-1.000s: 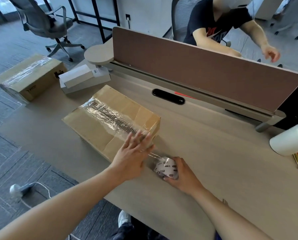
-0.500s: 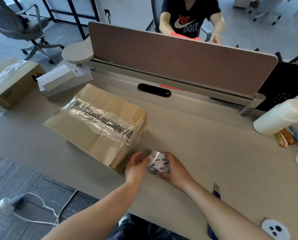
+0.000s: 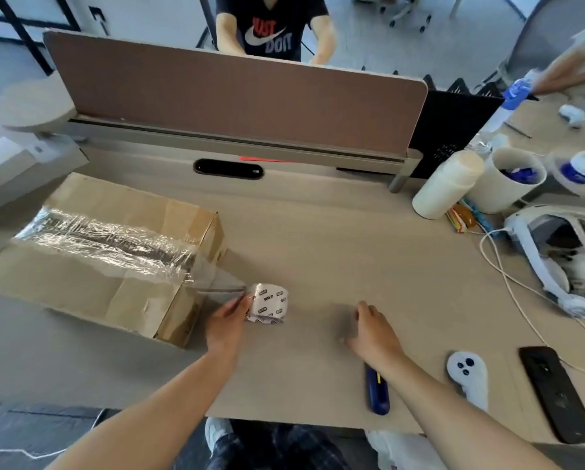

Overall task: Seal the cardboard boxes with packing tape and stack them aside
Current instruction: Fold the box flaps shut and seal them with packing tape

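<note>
A cardboard box (image 3: 80, 286) lies on the desk at the left, its top seam covered by wrinkled clear tape (image 3: 107, 242). A strip of tape runs from the box's right end to the tape roll (image 3: 269, 301), a white roll with printed labels resting on the desk. My left hand (image 3: 228, 322) grips the left side of the roll, right by the box's near corner. My right hand (image 3: 374, 330) hovers over the desk to the right of the roll, fingers loosely spread and empty. A blue utility knife (image 3: 377, 393) lies partly under my right forearm.
A brown divider panel (image 3: 236, 96) stands across the back, with a person seated behind it. At the right are a white bottle (image 3: 448, 183), a white cup (image 3: 508, 179), a headset (image 3: 562, 259) with cables, a white controller (image 3: 467, 373) and a black phone (image 3: 555, 391). A white box (image 3: 16, 167) sits far left.
My right hand has let go of the tape roll and moved right. My left hand left the box and took hold of the roll. The view has swung to the right.
</note>
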A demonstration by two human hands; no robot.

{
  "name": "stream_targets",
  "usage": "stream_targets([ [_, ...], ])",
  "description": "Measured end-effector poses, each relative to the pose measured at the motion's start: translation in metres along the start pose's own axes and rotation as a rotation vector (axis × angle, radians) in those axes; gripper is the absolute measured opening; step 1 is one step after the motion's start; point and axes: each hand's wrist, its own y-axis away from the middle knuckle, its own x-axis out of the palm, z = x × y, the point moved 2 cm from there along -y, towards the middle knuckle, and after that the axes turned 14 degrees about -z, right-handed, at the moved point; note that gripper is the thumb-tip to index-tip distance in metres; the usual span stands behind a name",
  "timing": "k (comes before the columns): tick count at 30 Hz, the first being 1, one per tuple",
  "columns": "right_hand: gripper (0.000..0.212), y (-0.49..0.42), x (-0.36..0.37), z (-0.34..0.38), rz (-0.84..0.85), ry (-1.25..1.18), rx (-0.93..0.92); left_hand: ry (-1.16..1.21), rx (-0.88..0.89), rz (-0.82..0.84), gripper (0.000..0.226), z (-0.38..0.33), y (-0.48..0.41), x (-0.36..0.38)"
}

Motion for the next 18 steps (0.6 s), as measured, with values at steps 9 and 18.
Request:
stream_targets([
  [9, 0.051, 0.032, 0.012, -0.039, 0.077, 0.043, 0.293, 0.020, 0.060, 0.062, 0.026, 0.001, -0.003, 0.003],
  [18, 0.055, 0.029, 0.022, -0.040, 0.110, -0.058, 0.309, 0.092, 0.016, 0.060, 0.021, 0.000, -0.002, 0.004],
])
